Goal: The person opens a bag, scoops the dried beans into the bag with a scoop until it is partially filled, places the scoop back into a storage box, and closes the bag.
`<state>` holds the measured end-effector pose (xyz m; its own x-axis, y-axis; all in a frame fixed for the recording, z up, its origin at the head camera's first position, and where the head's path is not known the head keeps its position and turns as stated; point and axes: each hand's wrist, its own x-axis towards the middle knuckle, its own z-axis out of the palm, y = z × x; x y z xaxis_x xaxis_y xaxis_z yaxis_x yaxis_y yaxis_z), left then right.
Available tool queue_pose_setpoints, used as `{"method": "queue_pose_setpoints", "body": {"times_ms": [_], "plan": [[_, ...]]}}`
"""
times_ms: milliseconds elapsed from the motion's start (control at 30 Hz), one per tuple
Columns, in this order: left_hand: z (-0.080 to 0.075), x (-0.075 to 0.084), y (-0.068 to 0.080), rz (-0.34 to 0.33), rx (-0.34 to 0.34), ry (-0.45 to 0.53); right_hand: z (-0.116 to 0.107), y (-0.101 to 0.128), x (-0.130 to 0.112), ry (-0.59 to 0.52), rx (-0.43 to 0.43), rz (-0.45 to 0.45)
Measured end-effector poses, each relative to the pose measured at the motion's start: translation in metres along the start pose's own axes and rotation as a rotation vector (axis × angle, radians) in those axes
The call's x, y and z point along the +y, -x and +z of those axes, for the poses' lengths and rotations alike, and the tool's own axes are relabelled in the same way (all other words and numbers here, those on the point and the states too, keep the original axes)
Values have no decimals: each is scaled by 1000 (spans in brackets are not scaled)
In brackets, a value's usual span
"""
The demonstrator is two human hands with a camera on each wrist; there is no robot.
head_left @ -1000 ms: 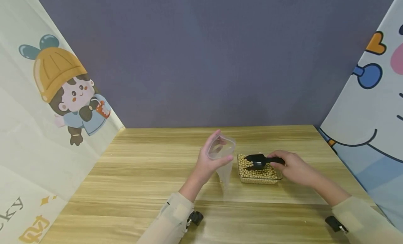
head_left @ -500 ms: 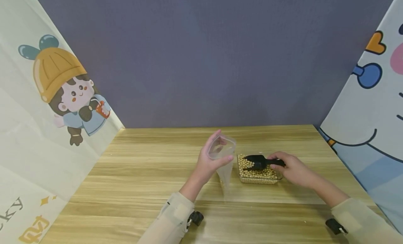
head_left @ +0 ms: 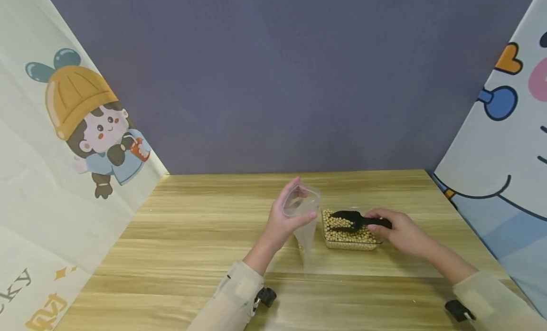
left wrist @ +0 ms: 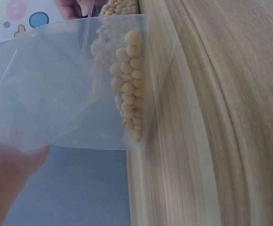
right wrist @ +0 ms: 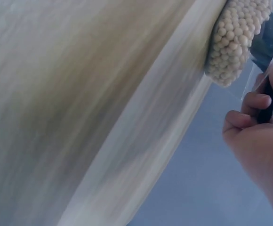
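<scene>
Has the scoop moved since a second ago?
Yes. The scoop in the right hand has dropped lower into the beans, measured against the tray, which has stayed put; it now holds beans.

We see two bare hands, the left hand (head_left: pixel 279 222) and right hand (head_left: pixel 401 232), each emerging from a long, loose beige sleeve (head_left: pixel 232 300) that ends at the wrist. A small black camera mount (head_left: pixel 266 296) is strapped at each cuff, at six o'clock of either forearm, with a silver buckle.
</scene>
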<state>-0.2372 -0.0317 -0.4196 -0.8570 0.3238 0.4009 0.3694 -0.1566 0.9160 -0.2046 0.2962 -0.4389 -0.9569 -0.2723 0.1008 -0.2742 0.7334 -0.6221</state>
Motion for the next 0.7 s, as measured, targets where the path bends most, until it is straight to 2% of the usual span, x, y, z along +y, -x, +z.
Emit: {"method": "queue_pose_setpoints", "body": {"times_ms": [100,500,700], "plan": [[0,0,0,3,0,1,-3,2,3,-7,25,26],[2,0,0,12,0,-3,-12,9,10,-47,43,21],[2,1,0,9,9,-3,-21,7,6,-9,82,14]]}}
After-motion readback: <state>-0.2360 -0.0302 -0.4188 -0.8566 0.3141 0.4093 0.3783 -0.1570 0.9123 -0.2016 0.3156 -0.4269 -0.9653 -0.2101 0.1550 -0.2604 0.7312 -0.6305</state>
